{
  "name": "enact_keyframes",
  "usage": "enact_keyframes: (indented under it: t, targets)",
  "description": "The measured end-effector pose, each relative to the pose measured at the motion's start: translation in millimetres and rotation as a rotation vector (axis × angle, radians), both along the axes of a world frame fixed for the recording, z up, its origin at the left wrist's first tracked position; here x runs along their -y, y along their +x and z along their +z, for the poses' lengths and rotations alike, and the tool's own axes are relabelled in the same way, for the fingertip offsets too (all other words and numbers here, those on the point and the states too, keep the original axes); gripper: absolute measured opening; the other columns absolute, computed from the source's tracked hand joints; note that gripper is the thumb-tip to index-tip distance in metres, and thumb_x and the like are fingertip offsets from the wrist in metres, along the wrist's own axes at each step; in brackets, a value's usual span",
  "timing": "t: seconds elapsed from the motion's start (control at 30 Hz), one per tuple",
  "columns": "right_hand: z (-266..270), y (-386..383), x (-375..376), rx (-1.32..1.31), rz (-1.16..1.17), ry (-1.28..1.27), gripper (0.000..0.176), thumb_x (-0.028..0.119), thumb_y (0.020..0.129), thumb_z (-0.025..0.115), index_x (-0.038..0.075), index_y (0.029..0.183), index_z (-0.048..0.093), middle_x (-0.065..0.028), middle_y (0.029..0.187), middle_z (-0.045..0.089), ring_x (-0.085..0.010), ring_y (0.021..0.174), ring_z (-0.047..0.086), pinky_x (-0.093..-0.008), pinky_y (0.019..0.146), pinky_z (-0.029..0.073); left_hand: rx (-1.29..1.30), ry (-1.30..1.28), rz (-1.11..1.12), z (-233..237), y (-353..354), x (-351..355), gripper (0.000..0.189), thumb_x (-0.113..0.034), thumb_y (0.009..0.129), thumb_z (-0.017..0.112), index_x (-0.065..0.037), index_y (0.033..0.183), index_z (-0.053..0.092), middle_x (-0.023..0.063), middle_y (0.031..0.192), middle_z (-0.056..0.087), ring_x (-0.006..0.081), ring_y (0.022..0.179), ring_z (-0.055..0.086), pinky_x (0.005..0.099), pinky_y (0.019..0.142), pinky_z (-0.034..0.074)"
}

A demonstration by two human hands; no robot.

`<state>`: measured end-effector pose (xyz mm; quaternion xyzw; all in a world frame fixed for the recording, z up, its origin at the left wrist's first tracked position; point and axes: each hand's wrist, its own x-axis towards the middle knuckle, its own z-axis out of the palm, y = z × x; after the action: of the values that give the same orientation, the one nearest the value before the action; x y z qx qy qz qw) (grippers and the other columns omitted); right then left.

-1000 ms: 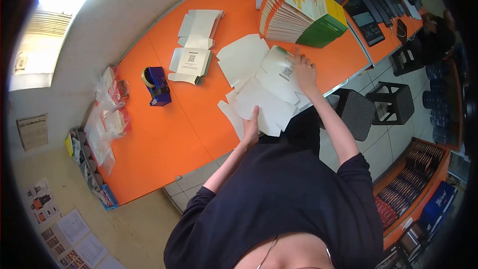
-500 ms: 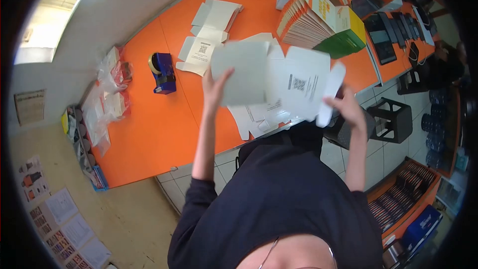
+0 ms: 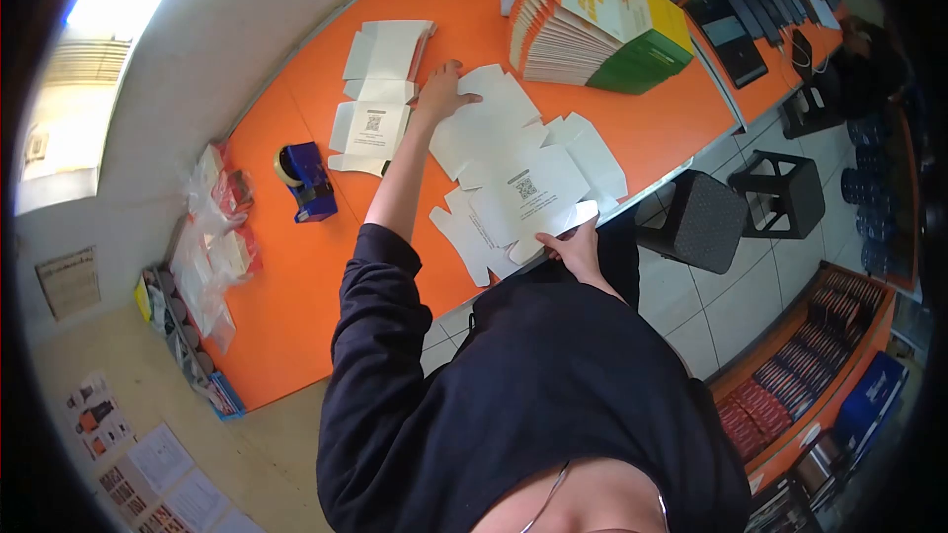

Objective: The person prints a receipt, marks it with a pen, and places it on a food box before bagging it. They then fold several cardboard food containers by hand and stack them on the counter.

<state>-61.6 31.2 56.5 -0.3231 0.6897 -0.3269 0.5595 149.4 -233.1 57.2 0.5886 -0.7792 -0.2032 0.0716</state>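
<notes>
An unfolded white carton [image 3: 489, 133] with a printed QR code lies flat on the orange table, over other unfolded cartons whose flaps stick out below it. My left hand [image 3: 442, 97] is at its far left edge, fingers apart and thumb reaching onto the board. At the near end, my right hand [image 3: 578, 252] grips the end flap between thumb and fingers. Left of my left forearm lies another unfolded carton [image 3: 367, 123], also with a QR code and partly behind the arm.
A blue tape dispenser [image 3: 311, 183] stands on the orange table [image 3: 286, 306], with plastic-wrapped packs [image 3: 222, 227] along the wall. A row of folded printed cartons [image 3: 583, 30] stands at the back. Phones [image 3: 731, 39] lie at right. Dark stools [image 3: 696, 222] stand beside the table.
The carton held up in both hands has come down flat onto the others. My left hand has moved to its far edge, my right hand down and left with the near flap.
</notes>
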Motion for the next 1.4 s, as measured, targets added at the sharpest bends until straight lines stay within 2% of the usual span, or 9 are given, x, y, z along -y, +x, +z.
enact_keyframes:
  t: [0.23, 0.33, 0.47, 0.57, 0.67, 0.93, 1.17, 1.23, 1.4]
  targets:
    - [-10.5, -10.9, -8.8, -0.213, 0.056, -0.243, 0.081, 0.017, 0.058, 0.080, -0.003, 0.116, 0.026, -0.0199, 0.094, 0.053, -0.0265, 0.088, 0.056, -0.0381, 0.073, 0.046, -0.318, 0.441, -0.061, 52.7, 13.8, -9.0, 0.065, -0.036, 0.071, 0.069, -0.001, 0.121, 0.046, 0.0162, 0.109, 0.057, 0.0250, 0.100, 0.055, 0.0347, 0.085, 0.043]
    - [-1.5, -20.2, -6.1, -0.408, -0.155, -0.366, 0.092, 0.023, 0.060, 0.080, -0.002, 0.128, 0.023, -0.0161, 0.106, 0.039, -0.0293, 0.108, 0.030, -0.0396, 0.095, 0.028, -0.539, 0.227, -0.115, 91.5, 22.3, -41.3, 0.054, -0.029, 0.077, 0.064, 0.000, 0.119, 0.046, 0.0123, 0.106, 0.057, 0.0203, 0.095, 0.056, 0.0318, 0.082, 0.044]
    - [35.1, -58.0, 26.6, 0.303, -0.253, -0.396, 0.075, 0.017, 0.065, 0.077, 0.004, 0.127, 0.037, -0.0113, 0.106, 0.048, -0.0179, 0.097, 0.049, -0.0292, 0.085, 0.041, -0.853, 0.170, -0.047, 126.3, 43.0, -93.3, 0.032, -0.018, 0.082, 0.060, 0.000, 0.106, 0.051, 0.0069, 0.094, 0.056, 0.0128, 0.088, 0.053, 0.0265, 0.076, 0.044]
    - [55.0, -77.9, 45.0, 0.128, -0.032, -0.533, 0.026, 0.009, 0.074, 0.069, 0.002, 0.097, 0.061, -0.0022, 0.084, 0.059, -0.0113, 0.083, 0.055, -0.0255, 0.077, 0.043, -1.116, -0.015, 0.052, 97.4, 33.7, -128.1, 0.021, -0.010, 0.082, 0.060, -0.001, 0.099, 0.051, 0.0044, 0.089, 0.055, 0.0099, 0.083, 0.051, 0.0240, 0.073, 0.043]
    - [54.0, -82.1, 57.6, -0.132, 0.106, -0.804, 0.018, 0.007, 0.074, 0.067, 0.000, 0.090, 0.062, -0.0040, 0.088, 0.060, -0.0108, 0.081, 0.055, -0.0256, 0.072, 0.043, -1.237, 0.006, 0.146, 42.1, 23.7, -152.1, 0.022, -0.007, 0.080, 0.062, -0.002, 0.100, 0.052, 0.0052, 0.092, 0.056, 0.0107, 0.085, 0.052, 0.0244, 0.073, 0.043]
    - [80.9, -90.7, 121.0, -0.218, 0.280, -0.506, 0.040, 0.036, 0.075, 0.063, 0.000, 0.094, 0.061, -0.0136, 0.078, 0.063, -0.0226, 0.077, 0.061, -0.0301, 0.070, 0.045, -1.265, 0.039, 0.664, 28.5, -29.2, -190.6, 0.031, -0.017, 0.083, 0.061, -0.001, 0.108, 0.051, 0.0079, 0.101, 0.057, 0.0139, 0.092, 0.053, 0.0276, 0.081, 0.041]
    - [132.0, -52.2, 194.5, -0.731, 0.788, -0.307, 0.028, 0.024, 0.076, 0.057, -0.001, 0.088, 0.060, -0.0166, 0.083, 0.063, -0.0288, 0.083, 0.061, -0.0417, 0.070, 0.046, -1.628, 0.489, 1.011, 23.0, -77.6, -235.6, 0.053, -0.018, 0.084, 0.057, -0.007, 0.127, 0.029, 0.0098, 0.121, 0.043, 0.0220, 0.108, 0.046, 0.0375, 0.087, 0.042]
    - [110.3, -38.6, 196.1, -0.842, 0.977, -0.252, 0.024, 0.020, 0.076, 0.057, 0.000, 0.089, 0.060, -0.0163, 0.083, 0.063, -0.0281, 0.083, 0.061, -0.0425, 0.070, 0.047, -1.542, 0.686, 1.158, 11.6, -92.3, -255.9, 0.056, -0.017, 0.084, 0.056, -0.010, 0.129, 0.024, 0.0095, 0.122, 0.041, 0.0220, 0.110, 0.044, 0.0413, 0.086, 0.041]
    - [2.2, -27.3, 175.4, -1.319, 0.666, -0.535, 0.033, 0.011, 0.074, 0.054, 0.007, 0.107, 0.056, -0.0133, 0.082, 0.061, -0.0252, 0.080, 0.061, -0.0349, 0.066, 0.047, -1.508, 0.679, 1.141, 16.6, -100.0, -262.5, 0.054, -0.016, 0.084, 0.055, -0.009, 0.128, 0.025, 0.0094, 0.119, 0.042, 0.0235, 0.107, 0.045, 0.0423, 0.085, 0.041]
